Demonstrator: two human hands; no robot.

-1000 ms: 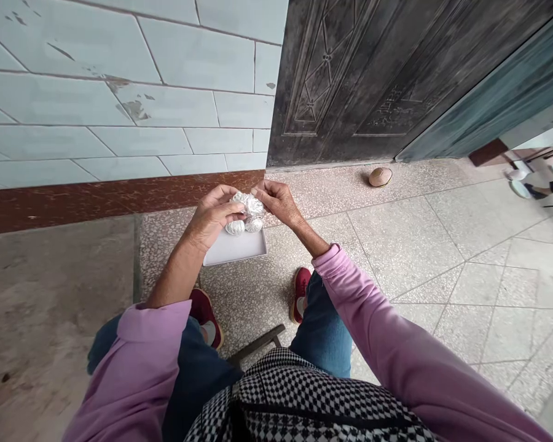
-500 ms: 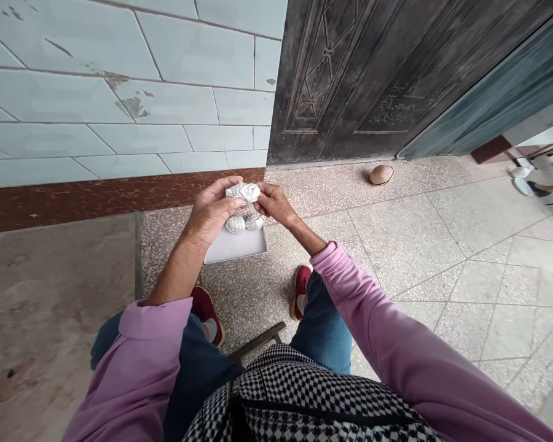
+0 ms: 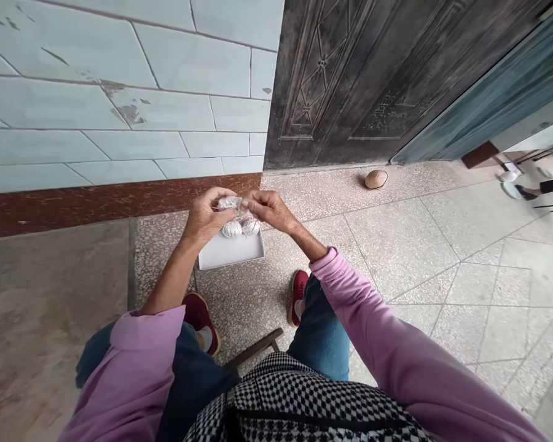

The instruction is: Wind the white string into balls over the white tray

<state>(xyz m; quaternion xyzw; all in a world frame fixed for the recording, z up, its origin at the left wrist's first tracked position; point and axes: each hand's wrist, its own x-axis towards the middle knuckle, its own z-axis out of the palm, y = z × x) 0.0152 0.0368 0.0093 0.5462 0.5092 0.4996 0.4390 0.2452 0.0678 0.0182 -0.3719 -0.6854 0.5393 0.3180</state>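
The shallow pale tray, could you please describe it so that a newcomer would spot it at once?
From the dark door, look down and left to the speckled floor. Just beyond the red shoes lies the tray: flat and rectangular, unlike the round white balls at its far side.

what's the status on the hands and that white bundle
Left hand holds bundle. Right hand at its right end, grip blurred. Two white balls in tray below, partly hiding its far end.

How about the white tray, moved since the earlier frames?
No. The white tray keeps its place against the brown baseboard; both slid slightly left and down in view, so likely only the camera moved.
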